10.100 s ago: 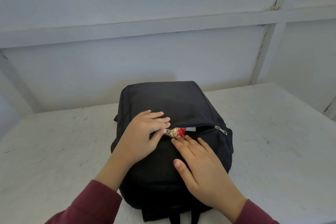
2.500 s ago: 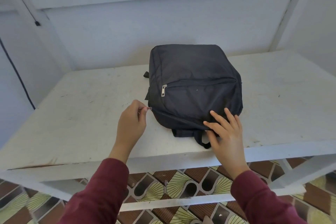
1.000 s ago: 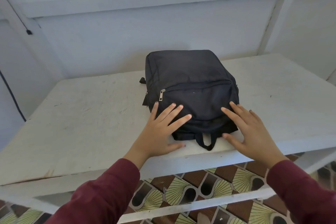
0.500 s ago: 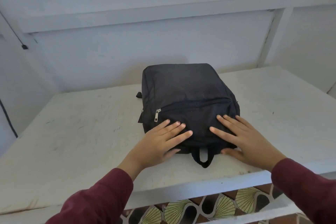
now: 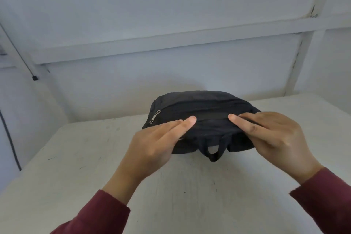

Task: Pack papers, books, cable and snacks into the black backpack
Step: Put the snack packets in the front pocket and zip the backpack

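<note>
Shifted from lying flat on the black backpack (image 5: pixel 205 108), the left hand (image 5: pixel 157 144) and right hand (image 5: pixel 273 138) now clasp its near end at centre frame, fingers stretched over the top, thumbs tucked under. The bag lies zipped on the white worktop (image 5: pixel 76 157). Such a shallow hold on soft fabric could let the loaded pack sag or slip if lifted.

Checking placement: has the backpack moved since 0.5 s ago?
Yes. The backpack has tipped up, near end rising from the table, in left hand and right hand.
</note>
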A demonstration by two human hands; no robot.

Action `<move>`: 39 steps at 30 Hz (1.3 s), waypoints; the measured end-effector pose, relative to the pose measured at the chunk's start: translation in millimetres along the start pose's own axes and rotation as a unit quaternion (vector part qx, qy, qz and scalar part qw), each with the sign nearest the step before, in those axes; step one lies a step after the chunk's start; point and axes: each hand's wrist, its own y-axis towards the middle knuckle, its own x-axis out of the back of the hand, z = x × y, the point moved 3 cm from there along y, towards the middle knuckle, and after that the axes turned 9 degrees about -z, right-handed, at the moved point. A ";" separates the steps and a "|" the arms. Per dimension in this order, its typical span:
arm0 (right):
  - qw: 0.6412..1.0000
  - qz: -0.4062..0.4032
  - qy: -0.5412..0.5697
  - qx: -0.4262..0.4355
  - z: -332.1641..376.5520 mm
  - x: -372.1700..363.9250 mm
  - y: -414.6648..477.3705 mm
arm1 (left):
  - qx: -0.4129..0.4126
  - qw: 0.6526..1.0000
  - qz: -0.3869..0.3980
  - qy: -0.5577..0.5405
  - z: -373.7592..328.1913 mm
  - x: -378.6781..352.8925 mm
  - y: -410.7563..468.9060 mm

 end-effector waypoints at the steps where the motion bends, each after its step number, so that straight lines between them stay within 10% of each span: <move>1: 1.000 -0.021 0.005 0.000 -5.5 0.7 14.9 | -0.001 0.999 -0.041 0.012 5.9 5.1 16.3; 9: 0.984 -0.145 0.067 -0.080 -63.9 -33.8 122.2 | 0.084 0.988 -0.088 0.093 75.1 4.4 119.0; 22: 0.972 -0.084 0.070 -0.209 -162.9 -154.3 192.1 | 0.379 0.923 0.047 0.036 183.9 -61.1 99.2; 39: 0.940 0.126 -0.006 -0.318 -176.3 -228.0 83.5 | 0.465 0.884 0.030 0.022 237.5 -143.4 59.7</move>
